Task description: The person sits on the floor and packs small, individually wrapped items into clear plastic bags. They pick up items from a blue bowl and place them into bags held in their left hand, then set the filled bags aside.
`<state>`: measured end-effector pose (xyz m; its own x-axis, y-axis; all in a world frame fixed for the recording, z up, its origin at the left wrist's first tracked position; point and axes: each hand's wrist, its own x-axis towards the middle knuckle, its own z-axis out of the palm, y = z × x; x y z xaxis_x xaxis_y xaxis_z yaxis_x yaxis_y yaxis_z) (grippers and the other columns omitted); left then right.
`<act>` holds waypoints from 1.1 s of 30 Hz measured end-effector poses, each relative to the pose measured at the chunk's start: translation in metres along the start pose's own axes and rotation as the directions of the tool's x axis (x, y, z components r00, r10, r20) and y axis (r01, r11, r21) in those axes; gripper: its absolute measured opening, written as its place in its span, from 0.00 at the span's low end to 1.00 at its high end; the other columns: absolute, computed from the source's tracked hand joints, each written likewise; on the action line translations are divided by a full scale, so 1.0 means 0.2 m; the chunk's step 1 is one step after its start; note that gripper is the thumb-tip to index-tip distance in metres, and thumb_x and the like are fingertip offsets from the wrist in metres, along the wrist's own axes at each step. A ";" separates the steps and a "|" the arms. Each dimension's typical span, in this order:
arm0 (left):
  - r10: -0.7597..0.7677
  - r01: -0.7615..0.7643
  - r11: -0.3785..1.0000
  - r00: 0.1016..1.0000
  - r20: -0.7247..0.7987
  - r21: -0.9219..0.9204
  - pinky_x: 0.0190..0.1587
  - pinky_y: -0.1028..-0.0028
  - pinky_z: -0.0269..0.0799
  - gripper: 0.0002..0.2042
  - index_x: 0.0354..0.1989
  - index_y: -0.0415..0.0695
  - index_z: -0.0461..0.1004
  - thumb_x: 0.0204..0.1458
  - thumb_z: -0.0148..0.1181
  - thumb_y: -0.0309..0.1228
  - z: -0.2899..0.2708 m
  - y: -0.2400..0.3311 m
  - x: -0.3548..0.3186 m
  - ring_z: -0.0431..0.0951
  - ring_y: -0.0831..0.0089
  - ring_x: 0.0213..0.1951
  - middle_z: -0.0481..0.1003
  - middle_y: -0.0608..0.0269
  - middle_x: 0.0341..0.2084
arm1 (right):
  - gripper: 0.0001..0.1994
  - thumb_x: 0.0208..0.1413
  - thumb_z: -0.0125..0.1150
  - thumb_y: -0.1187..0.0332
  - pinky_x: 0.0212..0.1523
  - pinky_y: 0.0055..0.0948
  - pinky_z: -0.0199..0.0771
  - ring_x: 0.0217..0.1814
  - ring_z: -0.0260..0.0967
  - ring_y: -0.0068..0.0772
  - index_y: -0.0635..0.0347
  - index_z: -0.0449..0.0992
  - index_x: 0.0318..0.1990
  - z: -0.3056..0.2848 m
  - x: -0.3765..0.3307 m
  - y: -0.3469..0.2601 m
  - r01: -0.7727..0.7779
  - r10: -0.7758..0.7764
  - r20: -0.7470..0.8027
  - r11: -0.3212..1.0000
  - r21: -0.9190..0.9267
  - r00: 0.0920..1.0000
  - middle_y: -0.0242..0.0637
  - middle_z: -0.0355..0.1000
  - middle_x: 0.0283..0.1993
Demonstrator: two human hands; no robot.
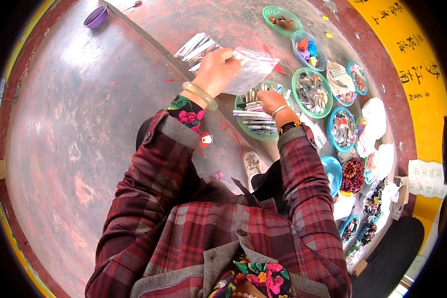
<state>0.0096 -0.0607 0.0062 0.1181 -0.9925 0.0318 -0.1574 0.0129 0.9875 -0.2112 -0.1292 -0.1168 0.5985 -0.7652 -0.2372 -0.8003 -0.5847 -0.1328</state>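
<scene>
My left hand [215, 73] is closed on the edge of a clear plastic bag [257, 62], which spreads out to the right of the fist. Below the bag stands a round green basket [257, 133] heaped with pens [256, 116]. My right hand [273, 102] reaches into the heap, its fingers curled down round a pen; the fingertips are partly hidden. Just beyond my left hand, a stack of clear packets [197, 48] with slim dark items in them lies on the floor.
Along the right stand several baskets of small goods, among them a green one [312, 92], a blue one [341, 130] and one with coloured pieces [309, 49]. A purple basin [95, 17] sits far left. My shoe [252, 164] is near the pen basket.
</scene>
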 end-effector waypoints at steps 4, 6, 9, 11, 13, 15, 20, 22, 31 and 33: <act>0.005 -0.005 1.000 1.000 0.003 -0.002 0.30 0.79 0.69 0.07 0.30 0.37 0.72 0.50 0.57 0.29 0.01 0.01 0.00 0.69 0.83 0.26 0.68 0.70 0.22 | 0.07 0.46 0.50 0.72 0.42 0.44 0.67 0.42 0.68 0.48 0.55 0.74 0.31 0.05 0.02 0.08 0.041 -0.042 -0.020 0.999 -0.008 0.999 0.44 0.72 0.34; -0.005 0.005 1.000 1.000 -0.005 0.003 0.31 0.79 0.69 0.08 0.30 0.36 0.72 0.50 0.57 0.29 0.00 0.00 0.00 0.69 0.83 0.26 0.68 0.70 0.22 | 0.07 0.46 0.50 0.71 0.41 0.44 0.67 0.42 0.68 0.48 0.54 0.75 0.31 0.05 0.02 0.08 0.065 -0.066 -0.024 0.997 -0.035 0.998 0.44 0.72 0.33; 0.031 -0.033 0.999 0.999 -0.038 -0.040 0.27 0.76 0.65 0.09 0.27 0.36 0.71 0.49 0.57 0.31 0.02 -0.02 0.00 0.68 0.80 0.23 0.69 0.66 0.17 | 0.07 0.46 0.50 0.70 0.41 0.44 0.67 0.40 0.68 0.48 0.53 0.77 0.30 0.04 0.02 0.08 0.033 -0.032 0.007 0.998 -0.055 0.999 0.44 0.72 0.33; 0.045 -0.048 0.997 0.998 -0.051 -0.060 0.25 0.75 0.64 0.10 0.26 0.35 0.71 0.48 0.57 0.31 0.02 -0.04 0.01 0.68 0.79 0.22 0.70 0.63 0.15 | 0.08 0.47 0.51 0.68 0.40 0.43 0.67 0.39 0.68 0.47 0.52 0.77 0.30 0.03 -0.02 0.09 0.043 -0.045 -0.117 0.999 -0.018 0.992 0.44 0.71 0.33; 0.032 -0.035 0.998 0.998 -0.047 -0.059 0.26 0.76 0.66 0.10 0.28 0.34 0.72 0.48 0.57 0.31 0.03 -0.04 0.01 0.69 0.79 0.23 0.70 0.63 0.17 | 0.08 0.49 0.51 0.65 0.40 0.41 0.67 0.39 0.67 0.46 0.51 0.78 0.28 0.01 -0.01 0.16 0.065 -0.072 -0.161 0.997 -0.046 0.984 0.43 0.70 0.36; 0.008 -0.010 0.992 1.000 -0.019 -0.125 0.28 0.76 0.68 0.10 0.29 0.33 0.72 0.49 0.56 0.30 0.04 0.00 0.01 0.70 0.79 0.24 0.71 0.63 0.20 | 0.09 0.47 0.51 0.66 0.40 0.43 0.68 0.37 0.68 0.48 0.50 0.77 0.33 -0.07 -0.04 0.28 -0.005 0.002 -0.295 1.000 -0.009 0.956 0.43 0.70 0.34; -0.096 0.113 0.973 0.991 0.093 -0.202 0.33 0.77 0.72 0.10 0.34 0.33 0.72 0.50 0.54 0.28 0.05 0.03 -0.02 0.72 0.78 0.30 0.71 0.62 0.27 | 0.22 0.48 0.52 0.75 0.30 0.34 0.71 0.30 0.71 0.42 0.51 0.63 0.54 -0.58 -0.30 0.16 -0.091 0.401 -0.605 0.874 0.477 0.687 0.42 0.72 0.32; -0.120 0.153 0.970 0.977 0.176 -0.188 0.34 0.76 0.73 0.10 0.36 0.33 0.72 0.50 0.54 0.28 0.07 0.04 -0.03 0.72 0.78 0.33 0.72 0.62 0.30 | 0.26 0.49 0.53 0.79 0.29 0.29 0.72 0.32 0.72 0.36 0.54 0.57 0.57 -0.68 -0.37 0.18 0.256 0.411 -0.691 0.718 0.647 0.594 0.41 0.72 0.33; -0.124 0.153 0.987 0.926 0.356 -0.054 0.39 0.74 0.73 0.11 0.42 0.39 0.72 0.53 0.53 0.29 0.18 0.02 -0.06 0.72 0.78 0.38 0.72 0.64 0.34 | 0.24 0.52 0.52 0.82 0.33 0.29 0.77 0.35 0.73 0.34 0.58 0.53 0.56 -0.84 -0.49 -0.08 0.777 0.533 -0.750 0.244 0.580 0.392 0.42 0.71 0.35; -0.117 0.151 0.986 0.923 0.366 -0.064 0.38 0.74 0.73 0.11 0.42 0.39 0.73 0.53 0.53 0.29 0.19 0.03 -0.06 0.72 0.78 0.38 0.72 0.65 0.34 | 0.24 0.52 0.52 0.81 0.33 0.29 0.77 0.34 0.73 0.34 0.58 0.53 0.55 -0.83 -0.48 -0.11 0.742 0.519 -0.727 0.235 0.627 0.450 0.42 0.71 0.35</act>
<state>-0.0296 -0.0527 0.0062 -0.2313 -0.9623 -0.1433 -0.0744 -0.1293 0.9888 -0.2454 -0.0873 0.0682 -0.1188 -0.8436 0.5237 0.2334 -0.5363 -0.8111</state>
